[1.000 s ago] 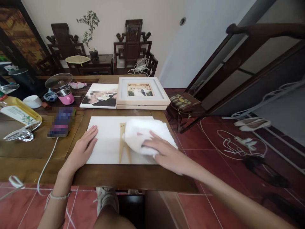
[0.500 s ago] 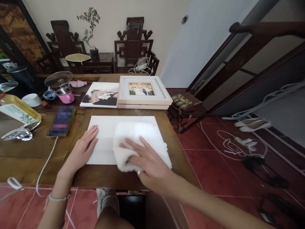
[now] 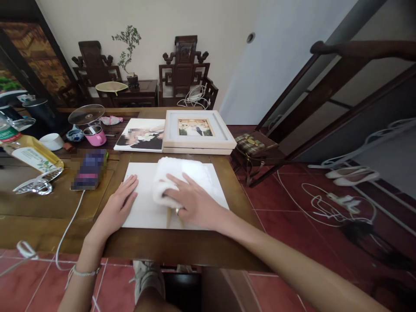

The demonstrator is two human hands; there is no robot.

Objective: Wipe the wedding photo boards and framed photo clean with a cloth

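A white board point(image 3: 144, 212) lies flat on the wooden table point(image 3: 182, 247) near its front edge. My left hand point(image 3: 118, 203) rests flat on the board's left edge, fingers stretched out. My right hand point(image 3: 191, 201) presses a white folded cloth point(image 3: 177, 173) onto the middle of the board, fingers spread over it. A light wooden stand piece point(image 3: 169, 216) peeks out from under the cloth and my right hand.
Behind the board lie a framed photo point(image 3: 198, 132) and an unframed print point(image 3: 141, 135). A phone point(image 3: 90, 170) with a white cable, a pink mug point(image 3: 95, 134), bowls and a yellow box point(image 3: 32, 154) sit at the left. Cables lie on the red tiled floor point(image 3: 292, 208) at the right.
My right hand slid the cloth from the board's right side towards me and left, then back up to the middle. My left hand stayed flat on the left edge.
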